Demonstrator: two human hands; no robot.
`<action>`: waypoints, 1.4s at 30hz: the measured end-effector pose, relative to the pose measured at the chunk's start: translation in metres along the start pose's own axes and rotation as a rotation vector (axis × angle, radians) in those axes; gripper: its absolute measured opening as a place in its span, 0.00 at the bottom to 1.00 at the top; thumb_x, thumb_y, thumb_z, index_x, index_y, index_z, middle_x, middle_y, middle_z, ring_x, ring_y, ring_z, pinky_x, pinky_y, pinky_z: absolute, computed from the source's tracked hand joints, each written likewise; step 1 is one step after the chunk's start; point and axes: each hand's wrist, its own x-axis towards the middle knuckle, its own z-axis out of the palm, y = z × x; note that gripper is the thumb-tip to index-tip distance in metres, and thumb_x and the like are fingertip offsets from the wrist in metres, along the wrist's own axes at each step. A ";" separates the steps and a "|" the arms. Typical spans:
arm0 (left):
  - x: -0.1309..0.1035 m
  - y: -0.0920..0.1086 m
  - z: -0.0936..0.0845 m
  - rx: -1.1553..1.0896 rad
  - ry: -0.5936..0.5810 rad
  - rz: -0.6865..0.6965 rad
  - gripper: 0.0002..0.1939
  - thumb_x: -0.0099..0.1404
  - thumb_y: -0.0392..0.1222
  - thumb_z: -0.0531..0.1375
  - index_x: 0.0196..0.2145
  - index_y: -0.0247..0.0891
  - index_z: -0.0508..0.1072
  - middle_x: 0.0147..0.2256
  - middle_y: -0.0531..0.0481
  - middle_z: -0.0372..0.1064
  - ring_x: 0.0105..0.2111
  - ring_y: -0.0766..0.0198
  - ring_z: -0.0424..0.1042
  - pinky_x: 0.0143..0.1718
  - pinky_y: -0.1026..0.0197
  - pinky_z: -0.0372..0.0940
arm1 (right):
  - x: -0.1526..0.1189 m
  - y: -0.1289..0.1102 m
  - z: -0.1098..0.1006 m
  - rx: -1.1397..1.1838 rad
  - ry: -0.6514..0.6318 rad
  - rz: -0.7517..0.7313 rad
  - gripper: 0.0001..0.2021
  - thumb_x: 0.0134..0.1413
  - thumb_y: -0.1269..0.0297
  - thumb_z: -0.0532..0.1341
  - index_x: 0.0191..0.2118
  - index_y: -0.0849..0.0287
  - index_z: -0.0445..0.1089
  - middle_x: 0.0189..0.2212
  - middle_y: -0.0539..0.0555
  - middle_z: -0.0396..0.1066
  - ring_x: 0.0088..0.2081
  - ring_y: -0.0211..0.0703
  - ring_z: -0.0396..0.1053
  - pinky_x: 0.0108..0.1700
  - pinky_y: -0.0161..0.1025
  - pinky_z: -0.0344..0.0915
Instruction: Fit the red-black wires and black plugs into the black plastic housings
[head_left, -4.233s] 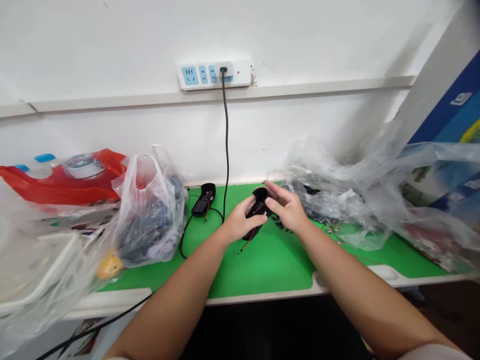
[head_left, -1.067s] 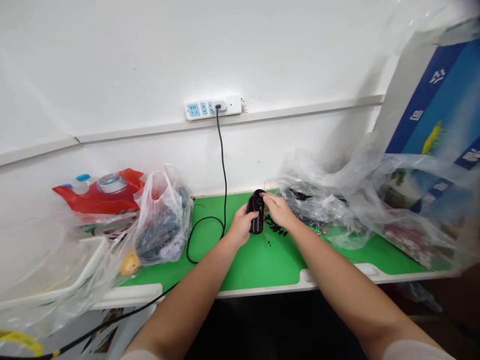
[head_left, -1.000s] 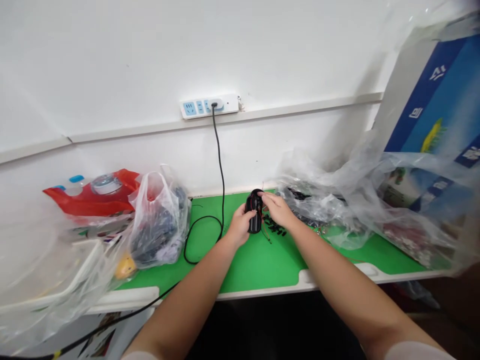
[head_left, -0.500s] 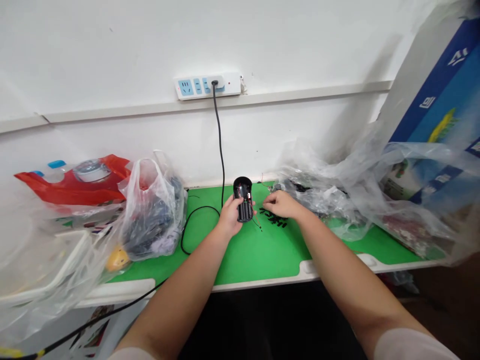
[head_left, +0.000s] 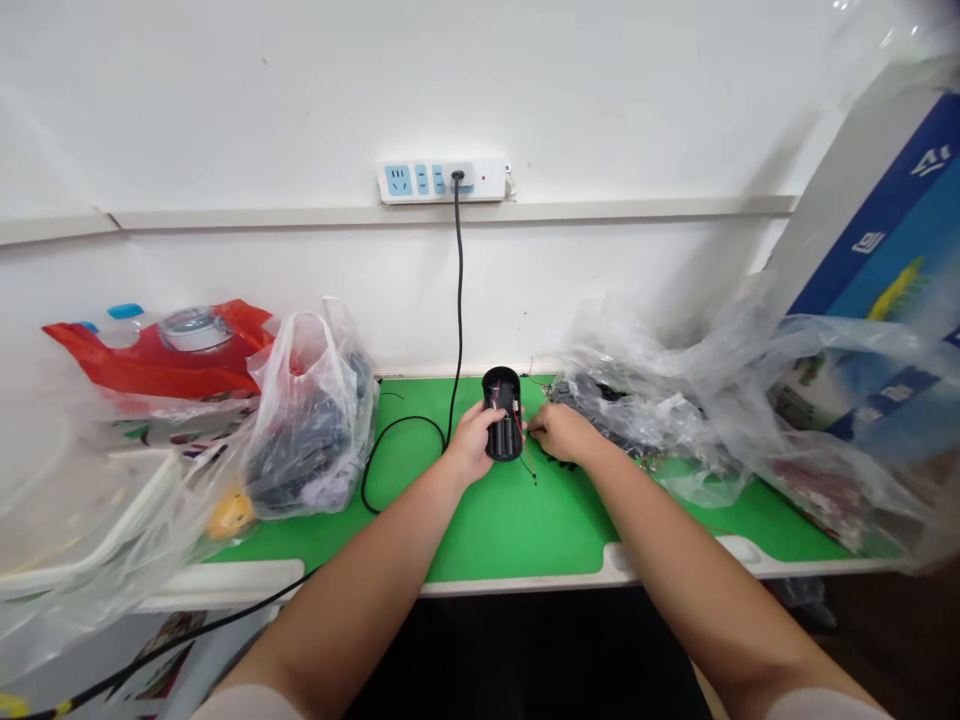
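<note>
My left hand (head_left: 474, 445) is closed around a black plastic housing (head_left: 504, 447), thumb on top. The housing is a rounded shell with its hollow inside facing up, and it has ribbed slots at the near end. Thin red and dark wires (head_left: 529, 462) trail from its right side towards the green mat. Just to the right, my right hand (head_left: 564, 433) is low over the mat with its fingers pinched together. Whatever is between those fingertips is too small to make out. Small black pieces (head_left: 561, 462) lie partly hidden beneath this hand.
Clear plastic bags (head_left: 660, 400) with contents crowd the right of the green mat (head_left: 517, 540). A filled bag (head_left: 307, 430) and a red bag (head_left: 187, 350) are on the left. A black cable (head_left: 459, 300) drops from the power strip (head_left: 442, 180) and loops across the mat.
The view has shifted slightly. My right hand has come down over the small black pieces and covers more of them. My left hand still holds the housing.
</note>
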 end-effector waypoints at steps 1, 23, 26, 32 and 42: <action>0.000 0.000 0.000 -0.008 -0.003 -0.009 0.15 0.53 0.36 0.59 0.40 0.34 0.67 0.37 0.42 0.70 0.32 0.58 0.73 0.29 0.57 0.68 | 0.000 -0.001 -0.001 -0.026 -0.004 0.007 0.12 0.51 0.69 0.54 0.33 0.60 0.75 0.32 0.59 0.73 0.35 0.43 0.69 0.37 0.35 0.58; -0.008 0.011 0.002 0.065 0.052 -0.102 0.16 0.50 0.40 0.62 0.36 0.36 0.63 0.24 0.48 0.69 0.19 0.65 0.68 0.19 0.64 0.63 | 0.001 -0.010 -0.011 0.886 0.273 0.196 0.04 0.46 0.67 0.61 0.29 0.62 0.70 0.23 0.52 0.71 0.24 0.39 0.68 0.31 0.37 0.66; -0.011 0.012 0.004 0.070 0.077 -0.077 0.17 0.50 0.40 0.62 0.37 0.35 0.63 0.23 0.48 0.69 0.19 0.64 0.68 0.20 0.64 0.63 | -0.002 -0.010 -0.014 1.560 0.171 0.224 0.13 0.39 0.68 0.68 0.36 0.60 0.71 0.24 0.49 0.71 0.24 0.35 0.70 0.30 0.33 0.69; -0.013 0.012 0.008 0.041 0.080 -0.035 0.17 0.49 0.38 0.62 0.38 0.35 0.65 0.25 0.49 0.69 0.20 0.66 0.68 0.22 0.64 0.64 | -0.007 -0.021 -0.015 1.941 -0.038 0.138 0.10 0.40 0.74 0.68 0.34 0.61 0.73 0.28 0.51 0.75 0.27 0.32 0.73 0.33 0.28 0.71; -0.013 0.015 0.009 0.014 0.111 -0.038 0.18 0.50 0.39 0.62 0.39 0.37 0.63 0.24 0.51 0.67 0.19 0.64 0.68 0.20 0.63 0.62 | -0.006 -0.025 -0.017 1.932 0.048 0.127 0.10 0.41 0.73 0.68 0.34 0.60 0.73 0.29 0.50 0.74 0.28 0.32 0.73 0.36 0.28 0.72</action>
